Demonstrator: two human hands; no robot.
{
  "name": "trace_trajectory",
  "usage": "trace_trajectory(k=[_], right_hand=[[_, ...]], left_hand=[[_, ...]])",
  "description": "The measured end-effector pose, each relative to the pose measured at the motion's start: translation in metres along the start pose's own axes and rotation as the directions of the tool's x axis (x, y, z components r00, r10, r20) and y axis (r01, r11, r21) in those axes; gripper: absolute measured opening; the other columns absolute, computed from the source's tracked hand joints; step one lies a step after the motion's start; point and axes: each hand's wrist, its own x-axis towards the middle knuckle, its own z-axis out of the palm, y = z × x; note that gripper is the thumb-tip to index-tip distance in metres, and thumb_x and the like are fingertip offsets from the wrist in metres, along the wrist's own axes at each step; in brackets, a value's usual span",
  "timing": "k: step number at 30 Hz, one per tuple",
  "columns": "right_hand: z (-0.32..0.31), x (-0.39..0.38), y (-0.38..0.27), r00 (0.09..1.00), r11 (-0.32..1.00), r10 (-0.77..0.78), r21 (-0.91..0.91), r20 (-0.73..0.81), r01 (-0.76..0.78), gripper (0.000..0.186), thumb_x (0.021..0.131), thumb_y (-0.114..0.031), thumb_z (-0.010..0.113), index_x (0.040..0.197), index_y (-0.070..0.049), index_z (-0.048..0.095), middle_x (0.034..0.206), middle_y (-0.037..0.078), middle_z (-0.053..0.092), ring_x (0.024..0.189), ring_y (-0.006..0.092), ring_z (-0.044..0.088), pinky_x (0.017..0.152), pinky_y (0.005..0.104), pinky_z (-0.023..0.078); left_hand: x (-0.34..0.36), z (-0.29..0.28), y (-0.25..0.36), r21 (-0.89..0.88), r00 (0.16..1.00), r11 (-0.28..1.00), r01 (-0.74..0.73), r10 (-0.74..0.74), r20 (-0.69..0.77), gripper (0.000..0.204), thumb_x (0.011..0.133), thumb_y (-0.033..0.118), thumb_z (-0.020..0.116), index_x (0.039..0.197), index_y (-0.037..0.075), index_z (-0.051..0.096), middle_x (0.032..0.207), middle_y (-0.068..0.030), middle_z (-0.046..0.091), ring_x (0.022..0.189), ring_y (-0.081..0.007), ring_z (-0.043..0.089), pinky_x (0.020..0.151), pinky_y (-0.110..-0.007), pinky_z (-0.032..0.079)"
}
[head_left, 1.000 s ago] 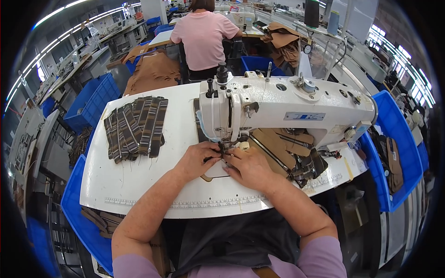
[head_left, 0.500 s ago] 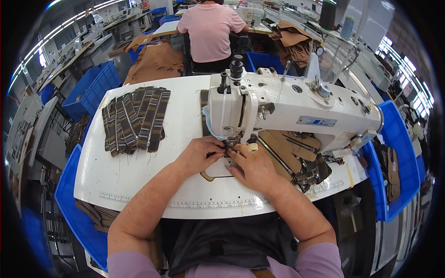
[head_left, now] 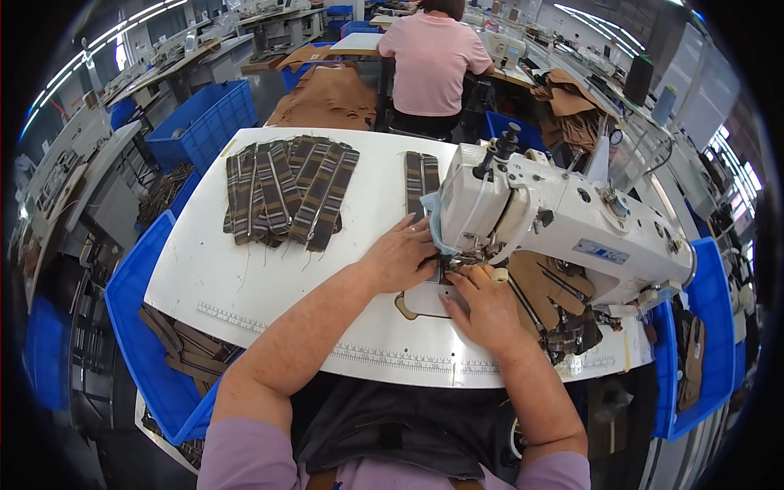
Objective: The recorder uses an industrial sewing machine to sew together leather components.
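A white sewing machine point(head_left: 563, 216) stands on the right half of a white table. Under its head runs a striped brown and grey fabric strip with a zipper point(head_left: 420, 175), its far end showing behind the needle area. My left hand point(head_left: 400, 257) rests against this strip just left of the presser foot, fingers stretched and partly spread. To the right of the foot, my right hand point(head_left: 487, 314) lies low, fingertips by the needle plate and thumb apart. The machine head and my fingers hide the stitching point. A light blue cloth piece point(head_left: 441, 224) hangs on the machine head.
A fanned pile of striped zipper strips point(head_left: 290, 188) lies at the table's left. Tan zippered pieces point(head_left: 543, 290) are heaped under the machine arm. Blue bins point(head_left: 135, 302) flank the table. A person in a pink shirt point(head_left: 433, 65) sits ahead, beside stacked brown pieces point(head_left: 327, 98).
The view has swung left, so the table and machine appear farther right. My left hand has gone from a pinch near the needle to stretched fingers farther back along the strip. My right hand stays by the foot.
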Motion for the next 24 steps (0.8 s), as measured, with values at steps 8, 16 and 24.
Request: trace_trajectory(k=[8, 16, 24], right_hand=[[0.007, 0.012, -0.01, 0.998, 0.995, -0.067, 0.07, -0.01, 0.068, 0.031, 0.083, -0.019, 0.075, 0.111, -0.007, 0.071, 0.109, 0.01, 0.067, 0.093, 0.032, 0.068, 0.08, 0.0435, 0.055], [-0.01, -0.004, -0.009, 0.998, 0.996, -0.004, 0.086, 0.063, -0.002, 0.03, 0.087, -0.007, 0.067, 0.115, 0.003, 0.064, 0.115, 0.021, 0.061, 0.109, 0.0417, 0.057, 0.095, 0.0485, 0.047], [0.0, -0.003, -0.013, 0.998, 0.995, 0.009, 0.094, 0.057, -0.015, 0.03, 0.086, -0.005, 0.067, 0.115, 0.002, 0.065, 0.113, 0.02, 0.061, 0.109, 0.0405, 0.057, 0.095, 0.0474, 0.047]], left_hand=[[-0.029, -0.004, -0.016, -0.022, 0.992, 0.993, 0.117, -0.115, 0.049, 0.046, 0.088, 0.04, 0.067, 0.116, 0.003, 0.071, 0.131, -0.0126, 0.065, 0.132, -0.0297, 0.054, 0.115, -0.053, 0.037], [-0.082, -0.047, 0.026, -0.156, 0.97, 0.966, 0.204, -0.178, 0.168, 0.069, 0.077, 0.038, 0.078, 0.132, 0.0, 0.063, 0.144, -0.0173, 0.057, 0.134, -0.0374, 0.052, 0.113, -0.049, 0.042], [-0.109, -0.053, 0.023, -0.051, 0.977, 0.993, 0.108, -0.097, 0.189, 0.059, 0.071, 0.012, 0.069, 0.129, 0.0, 0.066, 0.134, -0.0166, 0.063, 0.111, -0.035, 0.066, 0.094, -0.042, 0.055]])
